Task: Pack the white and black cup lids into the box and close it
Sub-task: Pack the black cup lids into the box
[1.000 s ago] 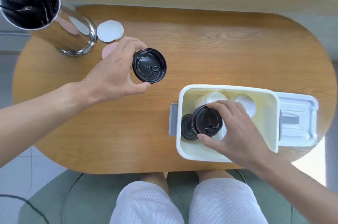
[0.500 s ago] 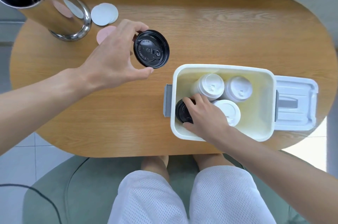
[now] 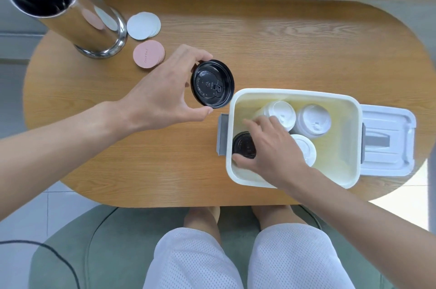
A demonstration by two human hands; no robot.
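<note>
Packing lids: 1 black lid in the air, 1 in the box

Holding a black lid [image 3: 212, 84] by its rim, my left hand [image 3: 162, 93] pinches it between the thumb below and the fingers above. This lid hangs over the wooden table [image 3: 283, 48], just beside the box [image 3: 295, 94] at its 10 o'clock corner, tilted so I see its top face.

My right hand [image 3: 273, 147] is inside the box on the 9 o'clock side. Its thumb and fingers curl around a second black lid [image 3: 243, 146], which sits low at the 8 o'clock corner. I cannot tell if this lid already lies on the bottom.

I count 3 white lid stacks [image 3: 313, 120] in the box, toward 12 and 3 o'clock from the hand. The box cover [image 3: 387, 140] lies open at 3 o'clock, next to the box.

At 10 o'clock on the table stands a steel cylinder [image 3: 94, 27], with white discs [image 3: 143, 25] and pink discs [image 3: 148, 54] near it.
</note>
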